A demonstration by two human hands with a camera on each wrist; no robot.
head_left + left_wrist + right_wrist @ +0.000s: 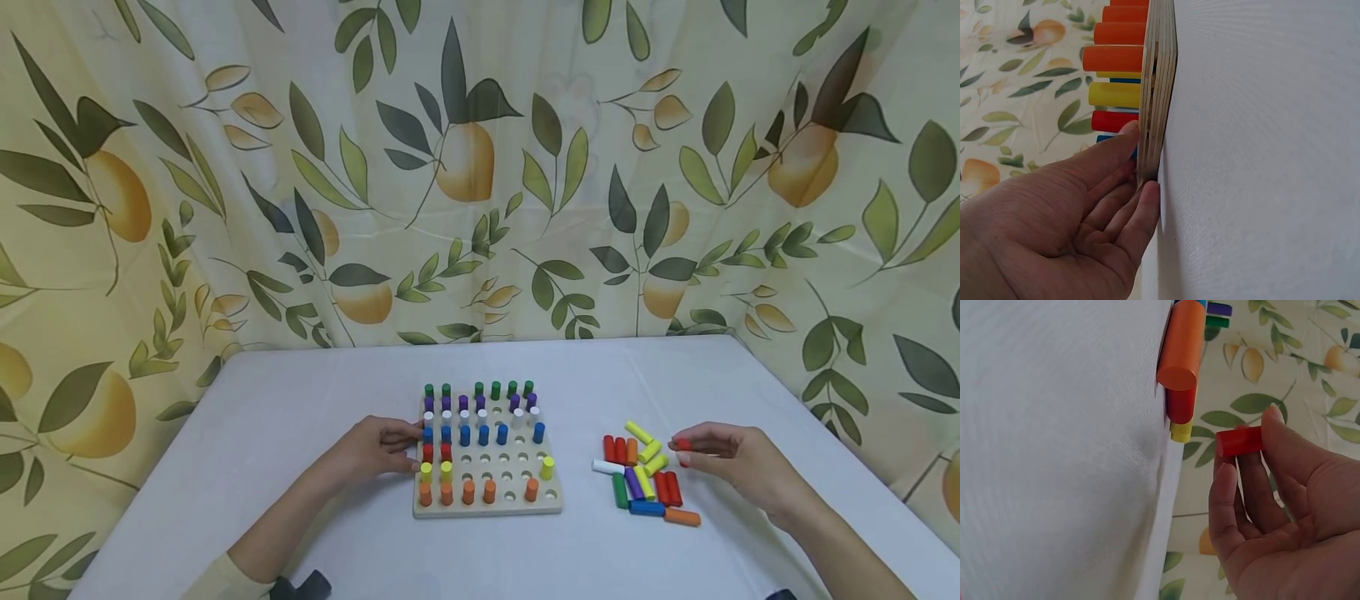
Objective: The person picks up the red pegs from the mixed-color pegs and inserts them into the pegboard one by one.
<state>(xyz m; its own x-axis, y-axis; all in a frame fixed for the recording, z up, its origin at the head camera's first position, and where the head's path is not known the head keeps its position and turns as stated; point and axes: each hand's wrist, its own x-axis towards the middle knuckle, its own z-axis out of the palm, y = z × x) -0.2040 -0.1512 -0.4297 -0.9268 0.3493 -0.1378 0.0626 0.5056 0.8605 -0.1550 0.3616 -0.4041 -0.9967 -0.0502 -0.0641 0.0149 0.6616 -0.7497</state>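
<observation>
A wooden pegboard (495, 510) lies on the table, with rows of coloured pegs standing in its holes and several holes bare. My left hand (378, 448) holds the board's left edge; in the left wrist view the thumb lies along its upper side by a red peg (1107, 120), with other fingers against the side (1155, 144). Over at the right, my right hand (750, 467) pinches a single red peg (1240, 441) between thumb and fingers, raised above the table. Just left of that hand is a loose pile of pegs, including a yellow peg (655, 463).
Also in the pile are a white peg (607, 467), a green peg (619, 491), a blue peg (647, 507) and an orange peg (682, 517). A white cloth covers the table (337, 550). Behind it hangs a fruit-patterned curtain (480, 275).
</observation>
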